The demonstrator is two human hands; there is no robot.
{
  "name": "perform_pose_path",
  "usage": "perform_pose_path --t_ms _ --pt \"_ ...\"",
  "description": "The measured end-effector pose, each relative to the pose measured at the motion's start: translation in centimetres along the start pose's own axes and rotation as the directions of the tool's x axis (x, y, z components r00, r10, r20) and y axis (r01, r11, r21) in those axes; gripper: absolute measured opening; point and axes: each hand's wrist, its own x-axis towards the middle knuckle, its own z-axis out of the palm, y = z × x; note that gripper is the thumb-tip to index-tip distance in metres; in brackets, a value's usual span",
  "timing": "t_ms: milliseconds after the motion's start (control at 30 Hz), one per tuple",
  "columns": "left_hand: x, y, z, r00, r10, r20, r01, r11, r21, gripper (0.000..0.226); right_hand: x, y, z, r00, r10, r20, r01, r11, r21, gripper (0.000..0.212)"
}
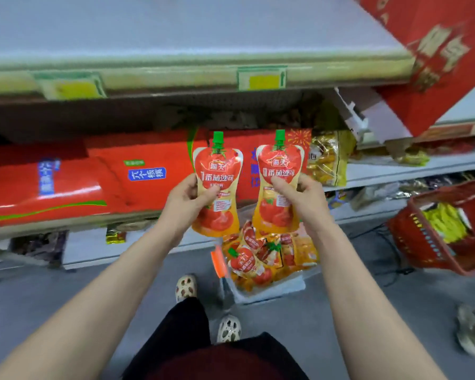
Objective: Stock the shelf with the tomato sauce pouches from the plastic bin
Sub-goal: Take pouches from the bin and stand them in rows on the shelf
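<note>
I hold two red and orange tomato sauce pouches with green caps upright in front of the shelves. My left hand point(188, 200) grips the left pouch point(217, 171) at its waist. My right hand point(299, 194) grips the right pouch point(279, 215) the same way. Below them on the floor stands the clear plastic bin point(272, 290), holding several more tomato sauce pouches point(247, 263) in a loose heap. The white upper shelf point(176, 31) above the pouches is bare.
Long red gift boxes point(80, 182) lie on the middle shelf behind my hands, with yellow snack bags point(329, 160) to their right. A large red box point(433, 56) leans at the top right. A red shopping basket point(450, 229) sits on the floor at the right.
</note>
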Motion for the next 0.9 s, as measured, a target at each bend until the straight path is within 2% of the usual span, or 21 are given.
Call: perform_pose_path --t_ms 133,233,333,533,667,733,833,900 --pt "-2.5 3.7 -3.7 0.987 0.109 -0.116 -0.114 0.993 -0.039 0.025 0.0 -5.5 3.2 0.982 -0.157 0.103 0.163 0.985 -0.05 0.016" --pt "-3.9 6.6 -7.3 0.953 0.202 -0.228 -0.218 0.975 -0.046 0.027 0.4 -9.6 6.4 0.948 -0.266 0.177 0.277 0.96 -0.038 0.013" --pt "-4.9 9.5 -11.5 0.903 0.271 -0.333 -0.304 0.951 -0.051 0.026 1.1 -13.7 10.6 0.913 -0.321 0.252 0.331 0.944 0.006 0.007" --pt "-5.5 15.1 -22.7 0.788 0.377 -0.487 -0.472 0.877 -0.085 0.024 0.8 -22.2 21.9 0.799 -0.48 0.362 0.477 0.873 0.105 0.012" --pt "-5.6 18.2 -31.9 0.724 0.408 -0.557 -0.521 0.852 -0.053 0.03 1.3 -27.2 31.2 0.764 -0.496 0.413 0.472 0.866 0.169 0.019" --pt "-5.4 19.3 -36.4 0.697 0.415 -0.585 -0.53 0.847 -0.031 0.028 1.9 -29.3 35.8 0.747 -0.498 0.44 0.474 0.863 0.174 0.015" --pt "-4.7 20.5 -42.6 0.663 0.416 -0.622 -0.543 0.84 -0.017 0.024 3.1 -31.7 42.3 0.742 -0.48 0.468 0.486 0.866 0.117 0.002" --pt "-4.0 21.3 -46.0 0.649 0.418 -0.636 -0.549 0.836 -0.011 0.025 4.3 -32.8 46.3 0.756 -0.453 0.473 0.48 0.875 0.07 0.006"
